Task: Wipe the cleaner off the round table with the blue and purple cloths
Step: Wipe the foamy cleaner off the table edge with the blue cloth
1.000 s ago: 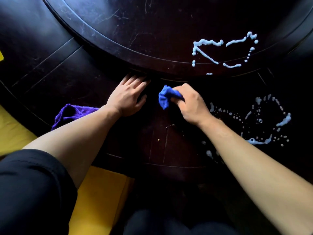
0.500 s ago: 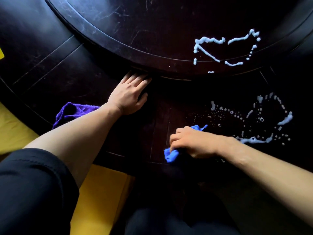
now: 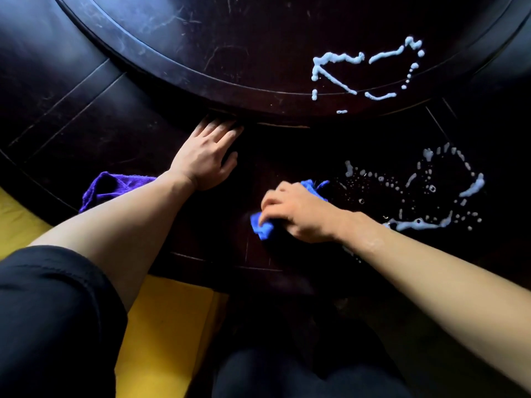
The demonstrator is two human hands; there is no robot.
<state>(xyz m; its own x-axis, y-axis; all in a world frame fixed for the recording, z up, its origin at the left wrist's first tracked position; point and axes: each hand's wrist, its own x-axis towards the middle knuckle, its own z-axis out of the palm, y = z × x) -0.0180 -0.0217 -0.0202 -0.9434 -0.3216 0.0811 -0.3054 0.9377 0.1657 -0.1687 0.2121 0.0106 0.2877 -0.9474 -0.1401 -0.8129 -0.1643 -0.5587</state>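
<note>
My right hand [image 3: 298, 211] presses a crumpled blue cloth [image 3: 263, 226] onto the dark round table [image 3: 86, 133] near its front edge. Pale foamy cleaner [image 3: 416, 193] lies in streaks and dots just right of that hand. More cleaner [image 3: 362, 70] is squiggled on the raised round centre disc [image 3: 230, 53]. My left hand [image 3: 207, 159] rests flat on the table with fingers spread, its fingertips at the disc's rim, holding nothing. The purple cloth [image 3: 106, 188] lies bunched on the table left of my left forearm, partly hidden by it.
A yellow surface [image 3: 161, 326] shows below the table's front edge at the left and bottom. My dark sleeve [image 3: 51, 320] fills the lower left corner. Dark clothing [image 3: 287, 374] sits under the table edge at the bottom centre.
My right hand swept the blue cloth from near the disc's rim down toward the table's front edge, then shifted slightly back up. My left hand and the purple cloth stayed put.
</note>
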